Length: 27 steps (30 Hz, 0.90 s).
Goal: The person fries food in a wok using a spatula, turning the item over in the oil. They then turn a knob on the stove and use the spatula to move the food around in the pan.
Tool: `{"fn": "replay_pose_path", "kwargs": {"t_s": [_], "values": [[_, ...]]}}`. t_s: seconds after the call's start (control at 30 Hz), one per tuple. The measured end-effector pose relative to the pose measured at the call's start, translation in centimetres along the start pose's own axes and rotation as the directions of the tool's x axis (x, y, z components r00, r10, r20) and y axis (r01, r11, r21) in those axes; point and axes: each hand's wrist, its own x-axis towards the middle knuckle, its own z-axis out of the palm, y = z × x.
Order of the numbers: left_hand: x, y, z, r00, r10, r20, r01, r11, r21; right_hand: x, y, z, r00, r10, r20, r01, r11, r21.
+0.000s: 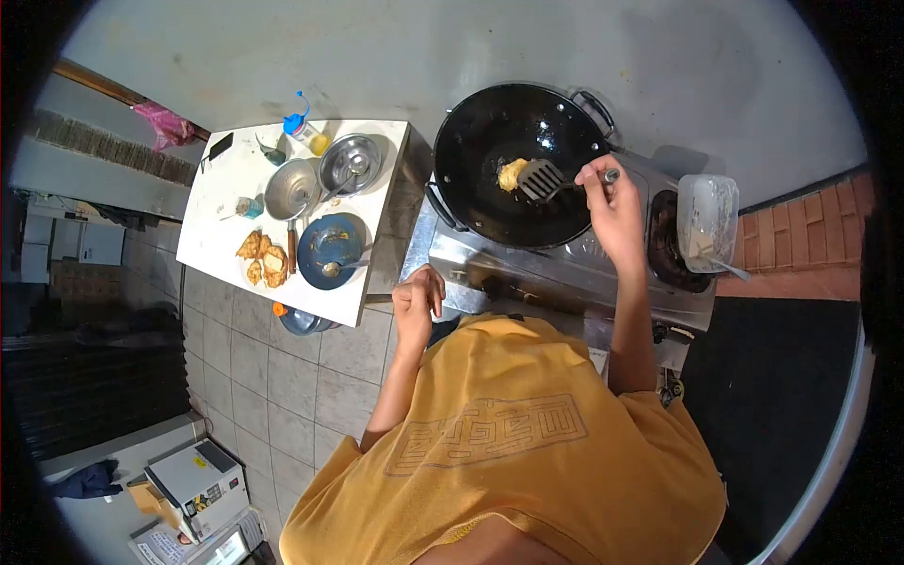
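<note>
My right hand point(614, 209) is closed round the handle of a slotted spatula point(540, 181), held over a large black wok point(490, 212). The spatula's dark slotted head lies against a small golden-yellow piece of frying food point(511, 175) in the wok. Some shiny oil shows around that piece. Near the front of the stove, my left hand point(419, 292) hangs in front of my body with its fingers curled in. Whether anything is inside those fingers is hidden.
Left of the wok, a white table point(212, 226) bears metal bowls point(290, 191), a blue plate point(330, 247) with a spoon, fried pieces point(266, 259) and an oil bottle point(309, 137). A clear plastic container point(708, 218) stands on the stove's right side, beside a brick edge point(800, 231).
</note>
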Motion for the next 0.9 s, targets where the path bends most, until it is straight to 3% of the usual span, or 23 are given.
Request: {"fn": "replay_pose_path", "kwargs": {"t_s": [0.1, 0.2, 0.43, 0.5, 0.63, 0.9], "values": [[0.0, 0.2, 0.1, 0.999, -0.036, -0.007, 0.036, 0.999, 0.008, 0.3, -0.2, -0.1, 0.995, -0.099, 0.001, 0.098, 0.990, -0.103], [0.1, 0.1, -0.2, 1.000, -0.012, 0.018, 0.012, 1.000, -0.004, 0.1, -1.0, -0.2, 0.998, -0.034, 0.056, 0.043, 0.986, -0.161], [-0.5, 0.3, -0.6, 0.999, -0.043, -0.002, 0.043, 0.999, 0.017, 0.7, 0.9, 1.3, 0.995, -0.050, 0.092, 0.063, 0.987, -0.147], [-0.8, 0.3, -0.7, 0.999, -0.035, -0.003, 0.035, 0.999, 0.038, 0.8, 1.2, 1.5, 0.990, -0.127, 0.058, 0.130, 0.989, -0.064], [-1.1, -0.1, -0.8, 1.000, -0.025, -0.013, 0.026, 0.999, 0.024, 0.7, 0.3, 1.4, 0.992, -0.121, 0.044, 0.123, 0.991, -0.055], [-1.0, 0.2, -0.9, 0.999, -0.031, -0.022, 0.032, 0.999, 0.009, 0.3, -0.4, 1.5, 0.994, -0.041, 0.096, 0.061, 0.977, -0.205]]}}
